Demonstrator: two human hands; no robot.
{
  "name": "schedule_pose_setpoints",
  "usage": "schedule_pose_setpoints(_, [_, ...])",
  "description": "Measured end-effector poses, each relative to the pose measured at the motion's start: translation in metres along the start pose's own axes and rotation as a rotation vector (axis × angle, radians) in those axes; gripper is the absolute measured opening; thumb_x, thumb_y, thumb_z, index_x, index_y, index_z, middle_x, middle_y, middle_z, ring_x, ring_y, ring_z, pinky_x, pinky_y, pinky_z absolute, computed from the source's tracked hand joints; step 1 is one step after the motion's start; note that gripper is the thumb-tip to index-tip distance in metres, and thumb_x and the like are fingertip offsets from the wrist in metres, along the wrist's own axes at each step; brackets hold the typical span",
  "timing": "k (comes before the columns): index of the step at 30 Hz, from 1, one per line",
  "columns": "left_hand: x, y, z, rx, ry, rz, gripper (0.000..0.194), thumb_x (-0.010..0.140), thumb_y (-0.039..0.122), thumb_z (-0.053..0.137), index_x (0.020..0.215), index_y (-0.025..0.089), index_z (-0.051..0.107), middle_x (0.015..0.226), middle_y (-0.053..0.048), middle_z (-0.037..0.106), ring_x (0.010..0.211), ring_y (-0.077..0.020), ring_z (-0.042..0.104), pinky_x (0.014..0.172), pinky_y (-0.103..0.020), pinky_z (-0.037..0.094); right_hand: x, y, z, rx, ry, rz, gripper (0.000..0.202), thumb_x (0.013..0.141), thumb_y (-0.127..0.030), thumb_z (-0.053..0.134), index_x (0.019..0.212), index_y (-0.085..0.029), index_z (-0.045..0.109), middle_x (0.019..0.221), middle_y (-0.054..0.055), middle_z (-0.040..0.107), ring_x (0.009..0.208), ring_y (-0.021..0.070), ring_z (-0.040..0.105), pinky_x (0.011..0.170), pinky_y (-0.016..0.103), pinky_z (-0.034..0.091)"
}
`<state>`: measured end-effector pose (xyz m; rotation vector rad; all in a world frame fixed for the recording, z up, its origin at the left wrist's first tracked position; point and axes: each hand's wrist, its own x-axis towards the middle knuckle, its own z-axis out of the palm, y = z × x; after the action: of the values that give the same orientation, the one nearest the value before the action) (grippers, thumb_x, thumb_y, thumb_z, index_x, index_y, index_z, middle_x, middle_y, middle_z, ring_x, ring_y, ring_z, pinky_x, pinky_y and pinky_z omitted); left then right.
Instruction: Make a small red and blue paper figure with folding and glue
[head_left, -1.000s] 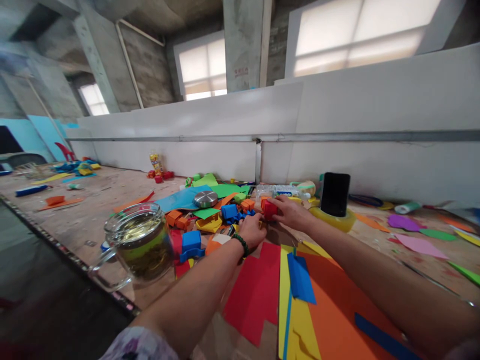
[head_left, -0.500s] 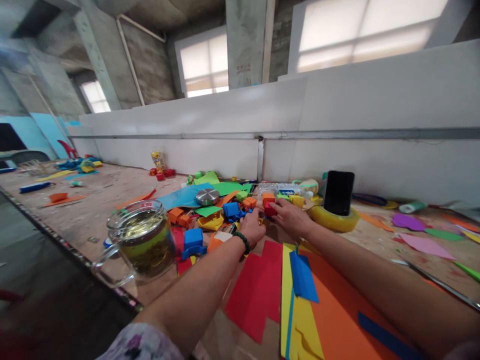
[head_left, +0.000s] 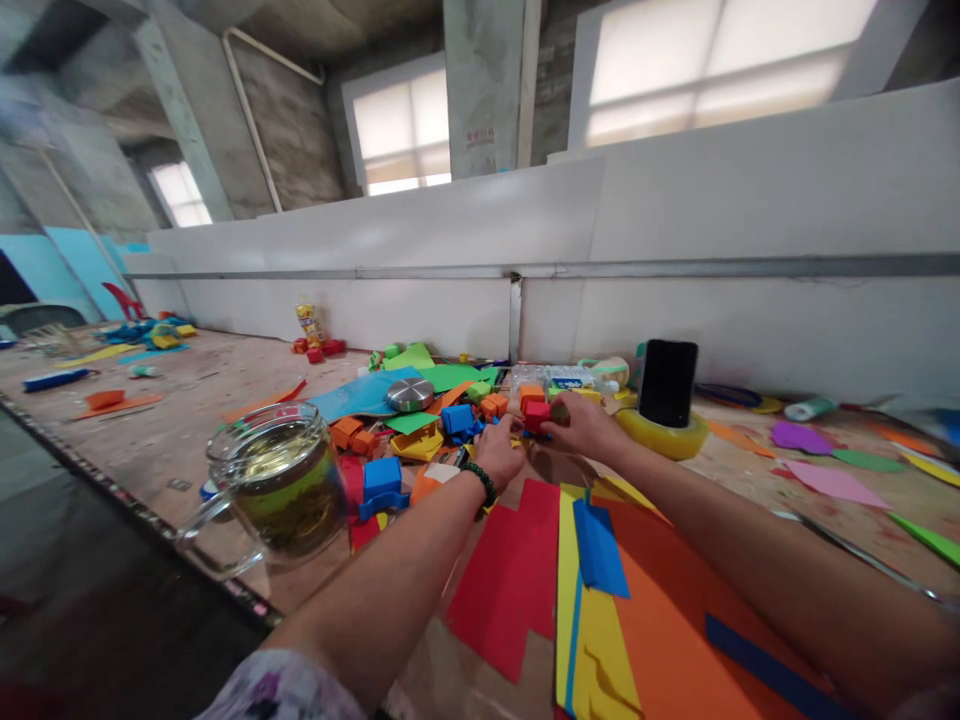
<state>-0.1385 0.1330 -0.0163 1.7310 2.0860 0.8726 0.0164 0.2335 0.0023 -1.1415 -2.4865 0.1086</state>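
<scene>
My right hand (head_left: 586,426) has its fingertips at the right side of a small red paper block (head_left: 536,417), thumb and fingers bent around its edge. Just left of that block, my left hand (head_left: 500,450) is low over the pile, its fingers curled and reaching toward the block; whether anything is between them is too small to tell. Orange blocks (head_left: 532,396) stand behind the red one. Beside my left hand are a blue paper block (head_left: 457,419) and a yellow folded piece (head_left: 417,441).
A glass mug of tea (head_left: 289,500) stands at left. A phone (head_left: 667,382) leans upright on a yellow tape roll (head_left: 664,435). Red paper (head_left: 506,580) and orange paper (head_left: 667,610) lie in front. Behind are a metal lid (head_left: 409,394) and a plastic bottle (head_left: 559,378).
My right hand has shifted slightly, its fingers more bent and raised beside the red block. The whole view has moved a little, and my left hand remains beside the pile.
</scene>
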Motion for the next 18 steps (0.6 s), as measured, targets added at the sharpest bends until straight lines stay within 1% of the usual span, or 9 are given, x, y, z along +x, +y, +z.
schedule_pose_setpoints(4, [0.0, -0.001, 0.0, 0.028, 0.006, 0.038, 0.031, 0.075, 0.011, 0.054, 0.102, 0.022, 0.067, 0.107, -0.008, 0.07, 0.113, -0.0283, 0.057, 0.097, -0.042, 0.041, 0.011, 0.01, 0.007, 0.067, -0.055, 0.116, 0.032, 0.092, -0.037, 0.058, 0.116, -0.016, 0.059, 0.114, 0.007, 0.063, 0.095, 0.0191, 0.063, 0.081, 0.04, 0.054])
schedule_pose_setpoints(8, [0.001, -0.003, 0.001, 0.023, -0.002, 0.061, 0.026, 0.073, 0.01, 0.055, 0.091, 0.021, 0.071, 0.105, -0.008, 0.071, 0.113, -0.0288, 0.057, 0.099, -0.044, 0.041, 0.015, 0.016, 0.014, 0.138, -0.08, 0.168, 0.033, 0.092, -0.037, 0.058, 0.118, -0.016, 0.059, 0.116, 0.008, 0.062, 0.098, 0.02, 0.063, 0.083, 0.041, 0.054])
schedule_pose_setpoints(12, [0.003, -0.003, 0.003, -0.021, -0.01, 0.107, 0.027, 0.07, 0.008, 0.056, 0.089, 0.022, 0.07, 0.105, -0.005, 0.071, 0.113, -0.0252, 0.057, 0.1, -0.04, 0.041, 0.015, 0.016, 0.022, 0.235, -0.11, 0.183, 0.033, 0.093, -0.036, 0.058, 0.119, -0.016, 0.058, 0.116, 0.008, 0.062, 0.096, 0.0192, 0.063, 0.081, 0.04, 0.055])
schedule_pose_setpoints(14, [0.004, -0.003, 0.005, -0.049, -0.013, 0.127, 0.029, 0.07, 0.006, 0.056, 0.09, 0.022, 0.07, 0.104, -0.003, 0.071, 0.109, -0.0224, 0.059, 0.099, -0.036, 0.042, 0.015, 0.014, 0.025, 0.27, -0.116, 0.191, 0.033, 0.093, -0.036, 0.057, 0.12, -0.016, 0.058, 0.116, 0.008, 0.062, 0.096, 0.019, 0.063, 0.081, 0.039, 0.055])
schedule_pose_setpoints(18, [0.007, -0.006, 0.009, -0.096, 0.015, 0.107, 0.03, 0.071, 0.006, 0.056, 0.095, 0.022, 0.066, 0.101, -0.001, 0.072, 0.099, -0.0184, 0.063, 0.093, -0.031, 0.045, 0.014, 0.01, 0.026, 0.265, -0.084, 0.21, 0.034, 0.093, -0.036, 0.057, 0.12, -0.016, 0.058, 0.118, 0.008, 0.061, 0.099, 0.0199, 0.063, 0.083, 0.041, 0.054])
